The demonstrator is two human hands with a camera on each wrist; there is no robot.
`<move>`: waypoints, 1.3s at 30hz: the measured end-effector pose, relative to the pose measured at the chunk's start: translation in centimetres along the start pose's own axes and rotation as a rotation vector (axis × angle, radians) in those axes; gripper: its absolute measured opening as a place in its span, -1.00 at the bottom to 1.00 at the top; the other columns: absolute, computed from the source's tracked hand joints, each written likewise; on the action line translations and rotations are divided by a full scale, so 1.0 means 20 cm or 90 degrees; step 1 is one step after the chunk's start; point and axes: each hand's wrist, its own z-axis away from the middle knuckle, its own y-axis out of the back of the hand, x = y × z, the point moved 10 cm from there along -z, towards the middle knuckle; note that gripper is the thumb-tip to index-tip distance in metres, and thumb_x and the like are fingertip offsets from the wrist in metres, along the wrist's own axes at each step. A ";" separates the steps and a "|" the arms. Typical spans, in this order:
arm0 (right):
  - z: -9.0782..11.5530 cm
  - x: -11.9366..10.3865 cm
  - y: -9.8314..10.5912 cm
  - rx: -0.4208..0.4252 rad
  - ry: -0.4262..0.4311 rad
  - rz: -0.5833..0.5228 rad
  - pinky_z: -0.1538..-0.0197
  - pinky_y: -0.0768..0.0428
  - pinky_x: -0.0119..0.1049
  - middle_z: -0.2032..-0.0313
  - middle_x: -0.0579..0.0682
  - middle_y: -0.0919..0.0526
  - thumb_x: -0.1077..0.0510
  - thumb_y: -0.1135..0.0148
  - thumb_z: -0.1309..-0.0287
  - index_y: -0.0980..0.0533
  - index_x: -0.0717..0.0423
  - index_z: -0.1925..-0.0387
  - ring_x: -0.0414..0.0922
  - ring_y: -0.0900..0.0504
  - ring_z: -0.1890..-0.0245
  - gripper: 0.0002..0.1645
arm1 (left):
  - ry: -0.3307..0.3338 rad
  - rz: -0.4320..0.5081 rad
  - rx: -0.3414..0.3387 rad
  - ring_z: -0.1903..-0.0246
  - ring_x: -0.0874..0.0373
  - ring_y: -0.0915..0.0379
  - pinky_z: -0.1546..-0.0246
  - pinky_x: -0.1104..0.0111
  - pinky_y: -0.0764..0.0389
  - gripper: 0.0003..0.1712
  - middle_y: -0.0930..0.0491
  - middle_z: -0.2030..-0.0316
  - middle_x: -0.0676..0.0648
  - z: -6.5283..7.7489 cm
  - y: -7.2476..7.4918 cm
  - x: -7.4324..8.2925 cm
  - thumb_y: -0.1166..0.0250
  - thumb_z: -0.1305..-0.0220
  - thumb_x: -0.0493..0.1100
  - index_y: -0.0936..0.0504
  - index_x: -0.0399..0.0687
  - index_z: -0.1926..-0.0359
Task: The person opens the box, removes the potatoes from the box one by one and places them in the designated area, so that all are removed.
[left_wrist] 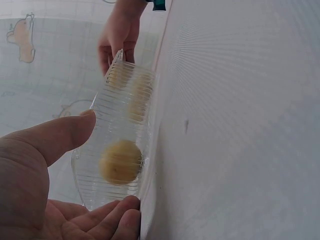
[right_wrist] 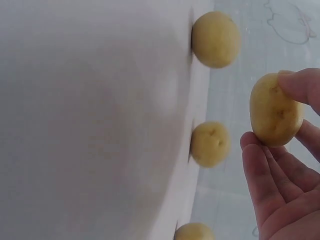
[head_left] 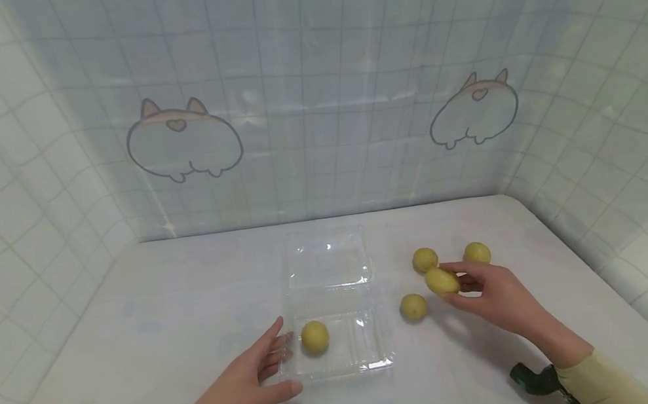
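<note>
My right hand (head_left: 502,295) pinches a yellow potato (head_left: 441,280) between thumb and fingertips, raised above the table at the right; the right wrist view shows small eyes on its skin. A clear plastic clamshell box (head_left: 347,344) lies with its lid (head_left: 328,261) folded back, away from me. One potato (head_left: 314,336) sits in the left part of its base. Beside the box's left edge, my left hand (head_left: 253,374) has its fingers and thumb spread around the near left corner, fingertips right at the wall.
Between the box and my right hand lies a loose potato (head_left: 414,307). Farther back rest another potato (head_left: 425,260) and a third potato (head_left: 477,253). A dark green object (head_left: 538,380) shows by the right sleeve. Tiled-pattern sheeting (head_left: 325,96) encloses the white table (head_left: 135,327).
</note>
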 end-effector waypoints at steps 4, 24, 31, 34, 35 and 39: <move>0.02 0.04 0.02 0.005 -0.012 0.008 0.08 -0.72 -0.27 0.00 -0.12 -0.66 -0.03 -0.51 -0.06 -0.60 -0.06 -0.12 -0.16 -0.71 0.14 -0.44 | -0.003 0.001 0.001 -0.30 -0.03 -0.33 -0.23 0.37 -0.45 0.20 -0.25 -0.42 -0.13 0.00 0.00 0.00 -0.48 -0.14 0.10 0.10 -0.01 -0.58; 0.11 0.20 0.06 -0.007 -0.090 0.017 0.09 -0.72 -0.26 -0.10 0.03 -0.63 -0.12 -0.50 -0.05 -0.59 -0.01 -0.15 -0.09 -0.71 0.10 -0.37 | 0.003 0.002 0.003 -0.30 -0.04 -0.32 -0.25 0.32 -0.44 0.21 -0.24 -0.43 -0.14 0.00 0.00 0.01 -0.48 -0.13 0.11 0.10 -0.02 -0.58; 0.11 0.24 0.05 -0.024 -0.111 0.018 0.11 -0.72 -0.24 -0.08 0.08 -0.64 -0.13 -0.51 -0.04 -0.60 0.02 -0.14 -0.06 -0.71 0.10 -0.36 | -0.011 0.003 0.004 -0.30 -0.03 -0.33 -0.24 0.38 -0.44 0.20 -0.24 -0.42 -0.15 -0.01 0.00 0.01 -0.48 -0.14 0.10 0.09 -0.04 -0.58; 0.11 0.26 0.04 -0.034 -0.130 0.024 0.10 -0.72 -0.23 -0.07 0.07 -0.65 -0.12 -0.52 -0.01 -0.60 0.01 -0.13 -0.06 -0.71 0.09 -0.36 | -0.005 0.007 0.001 -0.31 -0.04 -0.32 -0.25 0.35 -0.43 0.20 -0.24 -0.43 -0.14 -0.01 0.00 0.01 -0.48 -0.14 0.10 0.10 -0.02 -0.58; 0.11 0.26 0.04 -0.039 -0.134 0.027 0.10 -0.72 -0.21 -0.07 0.07 -0.65 -0.10 -0.52 -0.02 -0.60 0.02 -0.13 -0.05 -0.70 0.09 -0.36 | -0.003 0.009 0.001 -0.31 -0.04 -0.32 -0.25 0.34 -0.43 0.20 -0.23 -0.43 -0.14 -0.01 0.00 0.00 -0.48 -0.14 0.10 0.10 -0.02 -0.58; 0.12 0.28 0.02 -0.050 -0.141 0.038 0.09 -0.72 -0.18 -0.06 0.08 -0.65 -0.05 -0.53 -0.01 -0.61 0.03 -0.12 -0.03 -0.70 0.08 -0.38 | -0.004 0.012 0.002 -0.31 -0.04 -0.32 -0.25 0.33 -0.43 0.20 -0.23 -0.43 -0.13 -0.01 0.00 0.00 -0.49 -0.14 0.08 0.10 -0.01 -0.58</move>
